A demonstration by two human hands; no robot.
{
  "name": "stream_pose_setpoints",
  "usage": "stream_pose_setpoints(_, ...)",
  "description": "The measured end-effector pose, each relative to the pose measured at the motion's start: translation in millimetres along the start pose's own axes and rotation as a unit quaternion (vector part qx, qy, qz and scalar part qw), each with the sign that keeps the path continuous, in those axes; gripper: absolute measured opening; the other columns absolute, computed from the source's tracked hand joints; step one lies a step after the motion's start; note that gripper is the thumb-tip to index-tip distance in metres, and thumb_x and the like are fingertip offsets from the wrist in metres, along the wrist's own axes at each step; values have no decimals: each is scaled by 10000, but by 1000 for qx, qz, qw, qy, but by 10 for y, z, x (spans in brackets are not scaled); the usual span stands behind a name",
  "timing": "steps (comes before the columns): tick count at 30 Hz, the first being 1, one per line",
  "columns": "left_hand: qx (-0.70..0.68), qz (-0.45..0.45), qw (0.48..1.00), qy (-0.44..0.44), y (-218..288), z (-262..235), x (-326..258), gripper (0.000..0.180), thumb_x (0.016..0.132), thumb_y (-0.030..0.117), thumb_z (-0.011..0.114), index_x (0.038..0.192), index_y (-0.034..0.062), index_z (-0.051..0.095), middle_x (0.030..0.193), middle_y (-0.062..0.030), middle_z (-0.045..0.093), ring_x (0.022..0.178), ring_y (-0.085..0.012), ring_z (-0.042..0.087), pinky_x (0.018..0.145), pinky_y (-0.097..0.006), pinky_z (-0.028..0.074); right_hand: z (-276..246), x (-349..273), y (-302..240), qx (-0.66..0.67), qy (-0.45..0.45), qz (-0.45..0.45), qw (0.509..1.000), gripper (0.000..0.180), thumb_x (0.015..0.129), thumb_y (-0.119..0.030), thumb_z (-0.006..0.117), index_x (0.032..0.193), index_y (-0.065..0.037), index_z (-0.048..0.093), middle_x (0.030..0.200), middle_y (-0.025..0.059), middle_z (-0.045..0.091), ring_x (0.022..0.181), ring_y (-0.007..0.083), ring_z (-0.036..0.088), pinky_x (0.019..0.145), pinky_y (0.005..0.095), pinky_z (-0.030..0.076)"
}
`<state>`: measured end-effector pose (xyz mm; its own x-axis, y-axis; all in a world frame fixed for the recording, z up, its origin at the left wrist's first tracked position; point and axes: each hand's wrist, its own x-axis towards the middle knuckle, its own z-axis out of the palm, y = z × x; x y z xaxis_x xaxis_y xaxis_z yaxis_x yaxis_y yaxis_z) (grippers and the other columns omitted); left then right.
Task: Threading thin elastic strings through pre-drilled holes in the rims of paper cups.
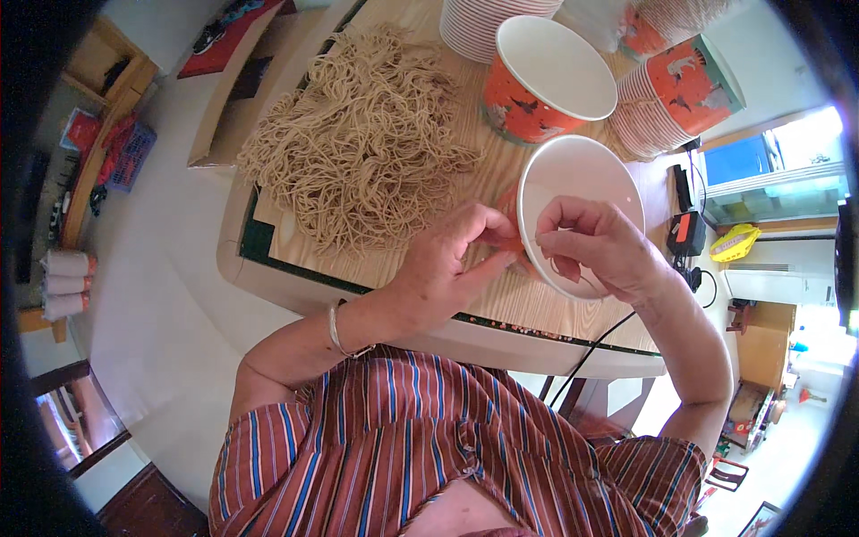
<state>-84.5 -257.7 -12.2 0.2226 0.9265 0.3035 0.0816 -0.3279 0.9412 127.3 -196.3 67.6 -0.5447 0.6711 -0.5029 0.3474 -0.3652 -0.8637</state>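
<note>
A white-lined paper bucket (573, 166) with an orange outside stands tilted before me near the table's front edge. At the left of its rim, my left hand (443, 264) presses thumb and forefinger together against the outer wall; what lies between them is hidden. Over the bucket's mouth, my right hand (599, 246) is closed in a pinch, with a thin strand of cord (586, 284) faintly visible below the fingers. A small hole shows in the wall near the right rim. To the left lies a big tangled heap of tan cords (358, 143).
Behind stands another orange paper bucket (544, 85), beside a stack of white buckets (488, 27). Nested orange buckets (676, 94) with cord lie at the right. A black cable (595, 353) crosses the wooden table's (501, 309) front edge. An open cardboard box (237, 98) stands at the left.
</note>
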Motion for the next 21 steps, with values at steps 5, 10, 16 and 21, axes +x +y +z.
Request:
stream_pose_setpoints(5,11,5,1000,0,48,-11,23,208,882,21,660,1075,8,583,1031,-104,621,994,-199,660,873,-321,549,-9,-1,25,33,-10,-1,999,94,922,-113,649,926,-21,630,745,-22,563,614,39,520,525,191,419)
stream_pose_setpoints(10,23,12,1000,0,38,-12,24,199,879,23,667,1060,13,586,1032,-103,617,965,-205,660,870,-316,548,0,27,24,30,-13,14,999,98,925,-114,642,940,-19,630,746,-18,568,612,40,520,524,192,417)
stream_pose_setpoints(16,5,1,1000,15,-4,8,4,203,864,37,705,1044,30,612,970,-78,634,937,-167,638,846,-304,514,-12,52,22,32,-26,16,999,96,929,-114,636,947,-19,634,752,-18,574,613,39,522,530,189,420)
stream_pose_setpoints(21,24,16,1000,6,28,1,12,198,867,24,680,1042,15,589,981,-98,627,946,-212,662,844,-323,552,-4,62,61,40,-29,14,999,105,933,-122,638,945,-17,636,755,-21,576,614,37,523,534,184,422)
